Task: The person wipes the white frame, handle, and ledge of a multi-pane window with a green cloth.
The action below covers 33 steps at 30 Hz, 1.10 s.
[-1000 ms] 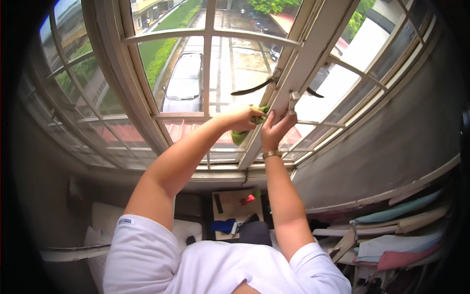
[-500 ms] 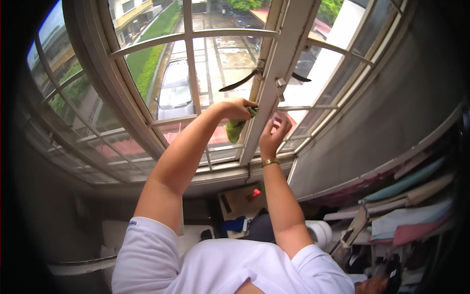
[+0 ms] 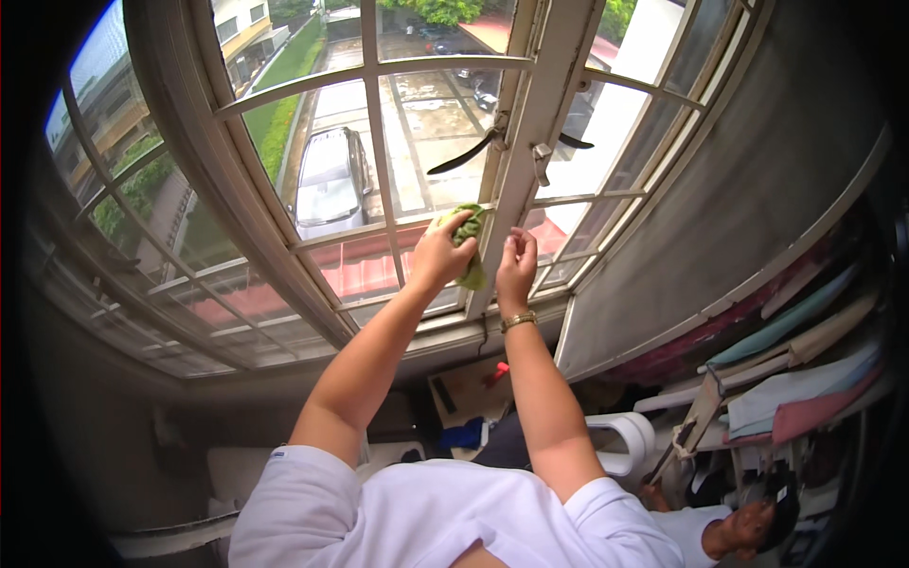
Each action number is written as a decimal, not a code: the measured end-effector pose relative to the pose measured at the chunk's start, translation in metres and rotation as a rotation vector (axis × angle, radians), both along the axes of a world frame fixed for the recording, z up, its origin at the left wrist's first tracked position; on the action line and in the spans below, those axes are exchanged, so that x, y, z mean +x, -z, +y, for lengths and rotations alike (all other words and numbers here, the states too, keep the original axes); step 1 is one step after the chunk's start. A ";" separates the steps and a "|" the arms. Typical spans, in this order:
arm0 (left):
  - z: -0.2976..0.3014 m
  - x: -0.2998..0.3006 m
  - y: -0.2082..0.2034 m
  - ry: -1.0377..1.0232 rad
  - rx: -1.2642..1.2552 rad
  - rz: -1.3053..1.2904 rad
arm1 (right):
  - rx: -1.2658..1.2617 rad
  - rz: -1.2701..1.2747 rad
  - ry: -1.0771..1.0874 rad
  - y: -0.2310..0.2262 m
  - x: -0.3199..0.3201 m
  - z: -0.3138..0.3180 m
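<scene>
A crumpled green cloth (image 3: 470, 270) is in my left hand (image 3: 439, 254), whose fingers are wrapped round it. That hand presses the cloth against the inner edge of the left window sash, low down beside the centre post (image 3: 523, 180). My right hand (image 3: 517, 270) is raised on the other side of the post, close to it, with the fingers curled in and nothing visible in them. Whether its fingertips touch the frame I cannot tell. Above my hands are a dark curved window handle (image 3: 464, 156) and a metal latch (image 3: 541, 163) on the post.
Clothes (image 3: 795, 379) hang at the right, beside a grey panel (image 3: 701, 227). A person (image 3: 705, 530) in a white shirt is at the lower right. Below the sill (image 3: 445, 339) are a board with a red item (image 3: 496, 375) and a white curved object (image 3: 620, 443).
My left hand has moved down and turned, bringing the cloth lower along the sash edge. My right hand has shifted slightly left and down. The person at lower right has come further into view.
</scene>
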<state>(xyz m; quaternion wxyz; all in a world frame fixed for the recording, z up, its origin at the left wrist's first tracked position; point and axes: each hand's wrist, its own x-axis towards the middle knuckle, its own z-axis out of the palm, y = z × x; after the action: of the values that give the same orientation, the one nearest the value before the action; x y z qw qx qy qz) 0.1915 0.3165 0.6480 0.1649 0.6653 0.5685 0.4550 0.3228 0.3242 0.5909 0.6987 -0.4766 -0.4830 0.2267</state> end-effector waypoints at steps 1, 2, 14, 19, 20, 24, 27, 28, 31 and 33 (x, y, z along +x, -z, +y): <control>0.005 -0.001 0.001 0.004 -0.009 -0.040 | -0.001 0.061 -0.010 0.001 0.000 0.001; 0.010 -0.002 -0.005 -0.002 -0.007 -0.042 | -0.003 0.122 -0.021 0.003 0.000 0.002; 0.029 0.021 -0.048 0.213 -0.132 0.717 | -0.036 0.083 -0.059 0.005 -0.007 0.007; 0.000 0.027 -0.017 0.041 -0.105 0.712 | -0.041 0.036 -0.076 0.017 -0.005 0.010; -0.008 0.025 -0.026 0.033 -0.153 0.550 | -0.042 -0.019 -0.033 0.012 -0.004 0.009; -0.012 0.001 -0.014 0.050 -0.085 -0.012 | -0.005 -0.136 -0.091 -0.015 -0.012 -0.004; -0.016 -0.012 -0.012 0.429 -0.185 -0.903 | -0.083 0.319 -0.779 -0.032 -0.021 -0.014; -0.017 -0.016 -0.012 0.541 -0.191 -1.124 | -0.182 0.587 -1.048 -0.033 -0.024 -0.017; -0.020 -0.014 -0.005 0.731 -0.260 -1.319 | -0.355 0.792 -1.340 -0.005 -0.016 -0.008; -0.017 -0.023 0.020 0.552 -0.180 -1.184 | -0.312 0.708 -1.285 -0.025 -0.032 -0.023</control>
<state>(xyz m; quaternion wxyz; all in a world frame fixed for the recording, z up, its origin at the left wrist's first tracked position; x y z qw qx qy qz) 0.1688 0.2999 0.6279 0.6152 0.4077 0.2260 0.6358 0.2909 0.3016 0.6163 0.4668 -0.0929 -0.3749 0.7955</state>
